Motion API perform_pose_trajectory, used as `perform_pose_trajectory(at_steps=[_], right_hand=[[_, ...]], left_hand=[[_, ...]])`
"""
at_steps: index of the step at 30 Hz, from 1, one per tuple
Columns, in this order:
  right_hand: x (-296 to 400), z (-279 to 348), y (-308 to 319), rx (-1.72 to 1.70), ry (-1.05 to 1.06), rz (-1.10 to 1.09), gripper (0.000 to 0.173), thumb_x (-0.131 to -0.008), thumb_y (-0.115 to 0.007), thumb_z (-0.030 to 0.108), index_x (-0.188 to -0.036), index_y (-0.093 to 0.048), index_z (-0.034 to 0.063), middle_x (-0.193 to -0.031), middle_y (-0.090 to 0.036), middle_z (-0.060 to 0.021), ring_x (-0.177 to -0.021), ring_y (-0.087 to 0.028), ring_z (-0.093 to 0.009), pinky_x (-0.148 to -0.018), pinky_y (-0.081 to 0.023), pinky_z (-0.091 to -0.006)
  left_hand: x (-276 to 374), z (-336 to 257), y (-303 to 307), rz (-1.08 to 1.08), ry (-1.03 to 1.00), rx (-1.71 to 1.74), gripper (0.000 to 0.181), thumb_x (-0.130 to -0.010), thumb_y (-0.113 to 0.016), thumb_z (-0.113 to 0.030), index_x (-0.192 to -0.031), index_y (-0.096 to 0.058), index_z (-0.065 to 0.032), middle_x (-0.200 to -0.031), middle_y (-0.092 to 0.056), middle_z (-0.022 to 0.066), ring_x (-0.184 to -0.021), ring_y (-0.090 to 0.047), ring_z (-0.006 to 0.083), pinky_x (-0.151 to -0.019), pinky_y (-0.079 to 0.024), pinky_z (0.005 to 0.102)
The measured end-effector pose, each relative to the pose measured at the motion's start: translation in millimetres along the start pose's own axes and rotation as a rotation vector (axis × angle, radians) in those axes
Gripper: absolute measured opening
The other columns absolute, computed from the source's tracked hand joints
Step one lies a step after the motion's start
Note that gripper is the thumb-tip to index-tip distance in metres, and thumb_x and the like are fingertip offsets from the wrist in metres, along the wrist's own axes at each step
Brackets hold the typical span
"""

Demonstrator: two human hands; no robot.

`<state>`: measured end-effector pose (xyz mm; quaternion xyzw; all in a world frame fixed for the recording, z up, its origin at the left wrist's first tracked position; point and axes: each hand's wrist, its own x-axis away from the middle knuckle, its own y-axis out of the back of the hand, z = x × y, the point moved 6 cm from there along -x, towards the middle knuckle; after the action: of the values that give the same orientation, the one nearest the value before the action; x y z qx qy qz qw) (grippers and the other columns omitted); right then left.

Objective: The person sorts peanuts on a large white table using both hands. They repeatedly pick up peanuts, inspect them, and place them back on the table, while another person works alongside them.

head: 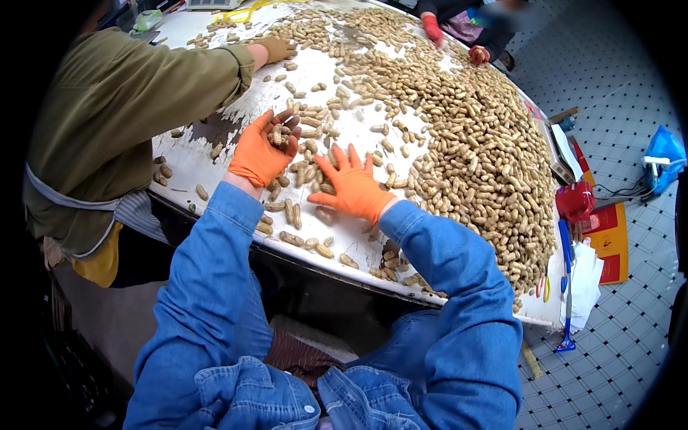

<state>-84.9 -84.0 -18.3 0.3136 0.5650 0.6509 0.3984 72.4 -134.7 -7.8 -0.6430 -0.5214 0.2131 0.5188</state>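
My left hand [266, 148], in an orange glove with dark fingertips, is turned palm up and holds several unshelled peanuts [279, 135] in its curled fingers. To its right, my right hand [352, 185], also in an orange glove, lies palm down with spread fingers over loose peanuts on the worn white tabletop [215, 180]. What lies under its palm is hidden. More peanuts [290, 212] are scattered between my hands and the near edge. A large heap of unshelled peanuts [478, 156] covers the right side of the table.
A co-worker's gloved hand [277, 49] reaches over the table at upper left. Another person's red-gloved hands [431, 29] are at the far edge. A red mug [575, 201], a blue-handled tool [566, 290] and papers [586, 279] are beyond the heap at right.
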Motion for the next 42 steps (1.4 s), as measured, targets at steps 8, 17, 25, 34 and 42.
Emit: perform_pose_trajectory(at_steps=[8, 17, 25, 34, 42], right_hand=[[25.9, 21.2, 12.0, -0.060, 0.147, 0.029, 0.078, -0.076, -0.049, 0.067, -0.135, -0.037, 0.0169, -0.139, -0.029, -0.0211, -0.128, -0.022, -0.046, -0.100, -0.017, -0.0627], [-30.9, -166.3, 72.5, 0.104, -0.383, -0.271, 0.041, -0.072, -0.062, 0.045, -0.101, -0.065, 0.0159, -0.096, -0.064, -0.0131, -0.089, -0.060, -0.031, -0.078, -0.048, -0.0401], [-54.6, -222.3, 39.2, 0.308, -0.559, -0.085, 0.021, -0.076, -0.059, 0.026, -0.090, -0.066, 0.0118, -0.091, -0.066, -0.0132, -0.085, -0.062, -0.031, -0.074, -0.047, -0.0404], [-86.9, -105.5, 75.3, -0.658, -0.236, 0.084, 0.039, -0.077, -0.067, 0.034, -0.109, -0.064, 0.0124, -0.103, -0.065, -0.0057, -0.091, -0.061, -0.017, -0.075, -0.050, -0.0313], [-112.4, -143.6, 31.6, 0.132, -0.245, -0.111, 0.021, -0.075, -0.061, 0.025, -0.094, -0.068, 0.0173, -0.092, -0.066, -0.0092, -0.086, -0.062, -0.030, -0.075, -0.049, -0.0381]], left_hand=[[-3.2, 6.9, -0.5, -0.030, 0.030, 0.004, 0.032, -0.094, -0.041, -0.030, -0.103, -0.056, -0.0028, -0.095, -0.059, 0.0088, -0.086, -0.056, 0.0227, -0.065, -0.050, 0.0298], [-1.4, 19.6, -13.4, 0.002, 0.042, -0.012, 0.033, -0.094, -0.044, -0.028, -0.112, -0.053, -0.0023, -0.104, -0.054, 0.0095, -0.091, -0.052, 0.0203, -0.068, -0.048, 0.0254], [-10.2, 43.7, -5.1, -0.053, 0.106, 0.014, 0.036, -0.094, -0.042, -0.029, -0.117, -0.050, -0.0013, -0.107, -0.053, 0.0135, -0.098, -0.051, 0.0237, -0.074, -0.048, 0.0287], [-11.7, 70.3, -22.0, -0.045, 0.150, 0.170, 0.041, -0.095, -0.041, -0.032, -0.122, -0.043, -0.0005, -0.116, -0.043, 0.0185, -0.104, -0.048, 0.0287, -0.082, -0.049, 0.0355], [-22.3, 66.5, -9.3, -0.091, 0.084, 0.138, 0.032, -0.095, -0.044, -0.025, -0.112, -0.048, 0.0008, -0.112, -0.047, 0.0176, -0.099, -0.053, 0.0282, -0.075, -0.052, 0.0326]])
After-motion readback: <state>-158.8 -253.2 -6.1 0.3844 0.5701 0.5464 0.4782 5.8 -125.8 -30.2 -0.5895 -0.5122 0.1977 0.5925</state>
